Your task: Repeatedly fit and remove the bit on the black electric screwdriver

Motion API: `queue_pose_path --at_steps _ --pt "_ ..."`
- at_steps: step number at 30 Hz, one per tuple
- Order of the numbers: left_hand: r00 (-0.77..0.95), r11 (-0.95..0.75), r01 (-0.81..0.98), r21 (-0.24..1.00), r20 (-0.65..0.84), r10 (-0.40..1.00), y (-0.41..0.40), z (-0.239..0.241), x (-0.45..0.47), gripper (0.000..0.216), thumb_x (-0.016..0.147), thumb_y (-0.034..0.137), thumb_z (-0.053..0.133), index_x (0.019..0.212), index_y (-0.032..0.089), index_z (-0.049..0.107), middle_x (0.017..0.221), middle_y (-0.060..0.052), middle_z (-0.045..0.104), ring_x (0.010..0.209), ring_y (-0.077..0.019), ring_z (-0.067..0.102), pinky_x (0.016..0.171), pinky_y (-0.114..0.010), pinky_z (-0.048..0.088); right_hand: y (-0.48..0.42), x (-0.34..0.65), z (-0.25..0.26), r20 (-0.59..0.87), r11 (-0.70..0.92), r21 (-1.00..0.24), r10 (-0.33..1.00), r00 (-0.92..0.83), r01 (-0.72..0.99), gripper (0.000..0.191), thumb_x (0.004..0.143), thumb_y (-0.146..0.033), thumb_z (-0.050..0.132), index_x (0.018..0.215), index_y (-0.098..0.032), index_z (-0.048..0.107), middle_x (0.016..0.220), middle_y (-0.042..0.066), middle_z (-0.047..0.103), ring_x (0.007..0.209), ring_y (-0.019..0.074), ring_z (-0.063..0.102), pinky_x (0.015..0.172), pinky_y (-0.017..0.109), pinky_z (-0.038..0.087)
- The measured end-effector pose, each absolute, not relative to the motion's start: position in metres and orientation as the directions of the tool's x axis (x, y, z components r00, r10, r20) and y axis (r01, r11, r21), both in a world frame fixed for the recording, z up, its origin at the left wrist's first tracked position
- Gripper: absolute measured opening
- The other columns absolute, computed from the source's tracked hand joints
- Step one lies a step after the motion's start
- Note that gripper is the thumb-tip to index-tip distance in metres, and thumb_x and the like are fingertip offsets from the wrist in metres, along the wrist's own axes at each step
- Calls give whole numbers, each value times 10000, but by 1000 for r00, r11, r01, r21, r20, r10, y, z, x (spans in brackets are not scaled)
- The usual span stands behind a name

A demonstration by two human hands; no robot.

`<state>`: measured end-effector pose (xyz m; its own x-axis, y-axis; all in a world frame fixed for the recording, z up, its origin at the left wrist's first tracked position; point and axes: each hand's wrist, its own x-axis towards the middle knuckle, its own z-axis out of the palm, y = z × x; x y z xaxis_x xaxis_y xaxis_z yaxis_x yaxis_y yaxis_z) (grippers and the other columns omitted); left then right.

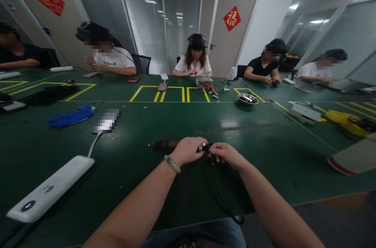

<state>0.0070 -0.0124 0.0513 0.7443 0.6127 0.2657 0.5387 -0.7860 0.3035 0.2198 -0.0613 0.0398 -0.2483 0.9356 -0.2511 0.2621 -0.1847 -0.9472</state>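
Note:
Under my left hand (188, 151) lies a dark rod-shaped tool (164, 144); its black end points left, and a shiny metal ring shows by my fingertips. My fingers are closed over its right part, which they mostly hide. A green bangle (172, 163) circles my left wrist. My right hand (226, 155) pinches a small black piece at the tool's right end. Below these fingers a thin black cable (219, 189) hangs in a curve to the table's front edge. I cannot tell whether the black piece is joined to the tool.
A white power strip (53, 189), a phone (107, 121) and a blue glove (72, 116) lie to the left. Farther off are a metal bowl (248, 99) and a water bottle (230, 79). A pale container (354, 156) stands at right. Several people sit across the green table (141, 123).

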Motion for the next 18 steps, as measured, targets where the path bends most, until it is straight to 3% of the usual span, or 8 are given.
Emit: queue_pose_path --at_steps 3,8,11,15,18 --pt "747 -790 531 305 272 607 -13 52 7 375 852 360 571 1217 277 565 1224 -4 629 1088 -207 597 949 -330 437 -64 230 36 -217 -193 -972 956 -199 135 379 791 -525 644 850 -157 580 822 21 666 487 40 449 386 165 259" --pt "740 -791 536 296 286 609 -16 53 11 348 855 323 587 1198 262 568 1200 -20 629 1089 -211 583 970 -345 416 -65 233 35 -206 -183 -972 967 -152 148 389 768 -513 674 917 -156 633 781 6 645 498 45 439 406 169 268" --pt "711 -778 567 272 316 629 -20 52 19 266 869 330 592 1118 237 589 1132 -37 641 1085 -223 571 968 -366 406 -64 231 33 -217 -197 -944 975 -48 264 380 774 -495 657 954 -161 664 746 5 648 493 59 442 418 182 280" --pt "673 -746 623 237 324 665 -25 49 33 141 873 276 594 998 211 585 1026 -43 645 1024 -220 573 922 -361 415 -64 231 29 -112 -142 -846 990 88 515 328 807 -455 598 923 -165 699 708 11 672 537 99 523 504 213 373" --pt "658 -724 655 217 306 688 -26 46 41 83 876 255 589 944 210 571 977 -38 639 979 -209 575 876 -345 417 -64 232 27 -57 -120 -798 991 125 590 275 802 -425 596 858 -181 711 708 14 688 596 131 577 551 232 383"
